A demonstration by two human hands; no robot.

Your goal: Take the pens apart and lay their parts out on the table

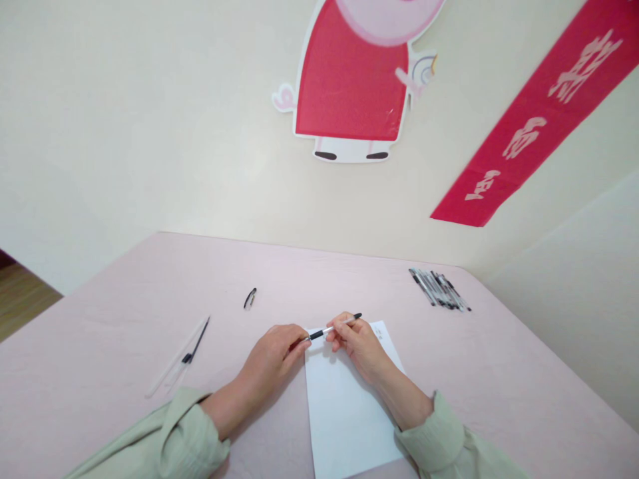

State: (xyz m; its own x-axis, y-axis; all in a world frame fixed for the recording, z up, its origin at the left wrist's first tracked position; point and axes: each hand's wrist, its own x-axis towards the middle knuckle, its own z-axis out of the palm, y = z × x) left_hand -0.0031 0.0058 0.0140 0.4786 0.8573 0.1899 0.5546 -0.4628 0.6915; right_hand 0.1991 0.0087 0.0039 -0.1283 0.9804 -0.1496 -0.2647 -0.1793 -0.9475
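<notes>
A pen [328, 329] with a clear barrel, a black grip and a dark end spans the gap between my two hands. My left hand [280, 349] pinches its grip end, and the tip there is hidden by the fingers. Around the barrel, near the dark end, the fingers of my right hand [358, 342] are closed. Both hands are above the top part of a white sheet of paper [349, 412], which has small print near its upper right corner.
Left on the pink tabletop [110, 319] lie a dark pen refill [200, 339] and a clear tube [172, 366]. A small black-and-clear piece [250, 299] rests farther back. Several pens [439, 290] form a pile at the back right. A wall [200, 133] borders the table's far edge.
</notes>
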